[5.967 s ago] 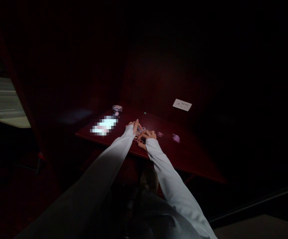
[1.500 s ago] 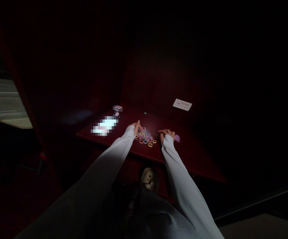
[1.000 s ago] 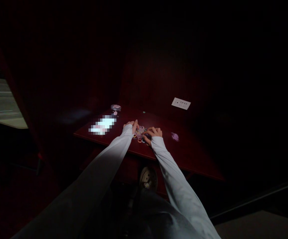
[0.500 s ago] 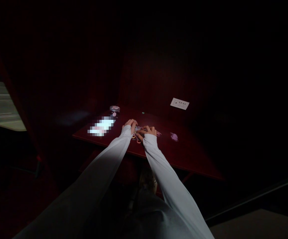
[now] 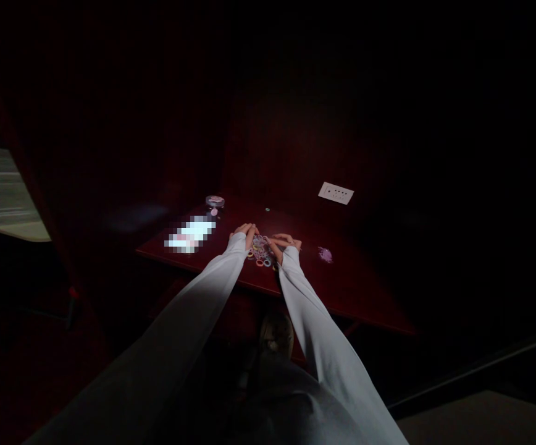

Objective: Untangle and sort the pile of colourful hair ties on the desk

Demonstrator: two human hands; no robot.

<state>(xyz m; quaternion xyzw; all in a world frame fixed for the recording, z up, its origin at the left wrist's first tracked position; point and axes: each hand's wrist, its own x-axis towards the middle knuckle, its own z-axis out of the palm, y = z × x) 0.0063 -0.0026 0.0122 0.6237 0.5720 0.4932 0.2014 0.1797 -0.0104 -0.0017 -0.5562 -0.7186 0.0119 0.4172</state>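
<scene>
A loose pile of small coloured hair ties (image 5: 261, 249) lies on the dark red table near its front edge. My left hand (image 5: 244, 234) rests at the pile's left side, its fingers curled and close together; what they hold, if anything, is hidden. At the right side is my right hand (image 5: 288, 243), thumb and fingers drawn toward each other beside the ties. Whatever sits between those fingertips is too small to make out. Farther right lies a separate small bunch of purple hair ties (image 5: 325, 254), apart from both hands.
A brightly lit, pixelated rectangle (image 5: 191, 233) lies on the table's left part. Behind it stands a round clear container (image 5: 215, 201). One green ring (image 5: 267, 209) sits near the back of the table (image 5: 351, 290). A white socket plate (image 5: 336, 193) is on the wall.
My right hand moved from beyond the pile into it, then back right a little, uncovering ties. A small pink-purple bunch seen half a second ago is now hidden. My left hand stayed at the pile.
</scene>
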